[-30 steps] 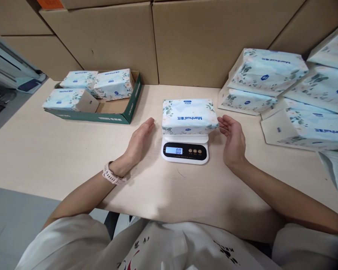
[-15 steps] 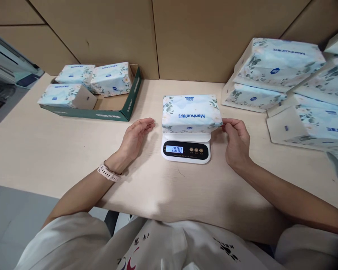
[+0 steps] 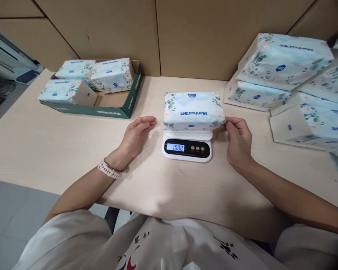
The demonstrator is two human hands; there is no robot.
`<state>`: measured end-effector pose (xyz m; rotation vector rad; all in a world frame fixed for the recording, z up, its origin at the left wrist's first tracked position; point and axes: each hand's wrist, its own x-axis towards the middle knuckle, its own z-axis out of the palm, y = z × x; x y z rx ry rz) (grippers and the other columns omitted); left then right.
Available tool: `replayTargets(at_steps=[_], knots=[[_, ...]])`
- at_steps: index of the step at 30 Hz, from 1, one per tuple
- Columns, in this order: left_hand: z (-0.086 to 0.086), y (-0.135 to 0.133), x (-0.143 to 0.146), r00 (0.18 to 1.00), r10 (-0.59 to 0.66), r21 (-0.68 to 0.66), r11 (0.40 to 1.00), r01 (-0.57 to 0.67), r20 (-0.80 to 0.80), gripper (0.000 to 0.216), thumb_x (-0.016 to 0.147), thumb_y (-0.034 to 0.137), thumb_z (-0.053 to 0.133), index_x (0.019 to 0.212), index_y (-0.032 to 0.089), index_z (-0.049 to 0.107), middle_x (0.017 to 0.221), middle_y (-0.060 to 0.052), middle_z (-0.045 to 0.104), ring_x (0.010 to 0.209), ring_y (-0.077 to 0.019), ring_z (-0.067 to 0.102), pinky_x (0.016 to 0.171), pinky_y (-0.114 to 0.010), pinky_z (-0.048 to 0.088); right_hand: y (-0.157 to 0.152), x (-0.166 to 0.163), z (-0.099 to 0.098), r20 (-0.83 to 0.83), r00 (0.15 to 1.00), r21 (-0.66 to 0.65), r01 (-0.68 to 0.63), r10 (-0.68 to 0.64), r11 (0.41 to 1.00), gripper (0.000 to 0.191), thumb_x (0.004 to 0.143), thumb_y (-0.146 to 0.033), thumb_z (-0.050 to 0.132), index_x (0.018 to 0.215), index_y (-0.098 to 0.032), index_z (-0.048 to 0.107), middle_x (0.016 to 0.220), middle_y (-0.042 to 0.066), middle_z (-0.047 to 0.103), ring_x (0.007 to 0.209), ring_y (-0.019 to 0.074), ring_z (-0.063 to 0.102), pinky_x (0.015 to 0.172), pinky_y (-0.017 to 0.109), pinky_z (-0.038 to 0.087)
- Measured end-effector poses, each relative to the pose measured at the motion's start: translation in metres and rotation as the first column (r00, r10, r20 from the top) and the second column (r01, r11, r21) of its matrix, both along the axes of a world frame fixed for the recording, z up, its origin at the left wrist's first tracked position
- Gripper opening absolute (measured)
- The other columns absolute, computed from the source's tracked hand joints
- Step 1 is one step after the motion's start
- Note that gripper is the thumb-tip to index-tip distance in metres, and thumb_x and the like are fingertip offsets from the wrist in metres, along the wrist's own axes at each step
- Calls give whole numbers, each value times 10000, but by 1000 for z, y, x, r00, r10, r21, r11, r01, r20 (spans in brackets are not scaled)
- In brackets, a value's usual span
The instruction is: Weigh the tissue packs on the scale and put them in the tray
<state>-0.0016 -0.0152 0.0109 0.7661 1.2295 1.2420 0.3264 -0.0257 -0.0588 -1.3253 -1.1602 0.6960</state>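
Note:
A blue-and-white tissue pack printed with flowers lies flat on a white kitchen scale, whose lit display reads 100.0. My left hand is held open to the left of the pack, palm turned inward, fingers stretched out and a small gap away from it. At the pack's right front corner, my right hand has its thumb and forefinger closed on the edge. Its other fingers are curled and partly hidden.
A shallow green cardboard tray with three tissue packs stands at the back left. On the right, several more packs are stacked. A brown panel rises along the table's back edge.
The view has shifted slightly. Both hands keep the same places beside the tissue pack, and the display still reads 100.0.

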Motion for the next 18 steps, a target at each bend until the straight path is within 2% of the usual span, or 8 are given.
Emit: replayTargets(at_steps=[7, 13, 18], knots=[[0, 0, 0, 1000, -6, -1, 1000, 6, -6, 110, 869, 126, 833, 933, 179, 905, 1096, -101, 864, 1102, -230, 791, 1275, -415, 585, 0, 0, 0, -14, 1000, -10, 1, -1, 1000, 308, 1046, -643, 717, 1156, -364, 790, 1320, 123, 813, 1319, 418, 777, 1225, 790, 604], [-2, 1, -1, 1000, -7, -4, 1000, 7, 4, 114, 821, 120, 847, 907, 174, 901, 1080, -94, 872, 1102, -224, 791, 1230, -398, 592, 1, -1, 3, -76, 997, -37, 24, -27, 999, 251, 994, -541, 803, 1116, -323, 816, 1263, 105, 828, 1281, 375, 791, 1230, 709, 607], [-4, 2, -2, 1000, -17, -3, 1000, 17, 12, 129, 825, 111, 839, 907, 173, 918, 1079, -95, 877, 1079, -209, 789, 1193, -373, 599, 3, 0, 0, -87, 996, -11, 28, -29, 1000, 207, 988, -528, 829, 1079, -342, 823, 1238, 103, 828, 1248, 365, 791, 1181, 673, 634]])
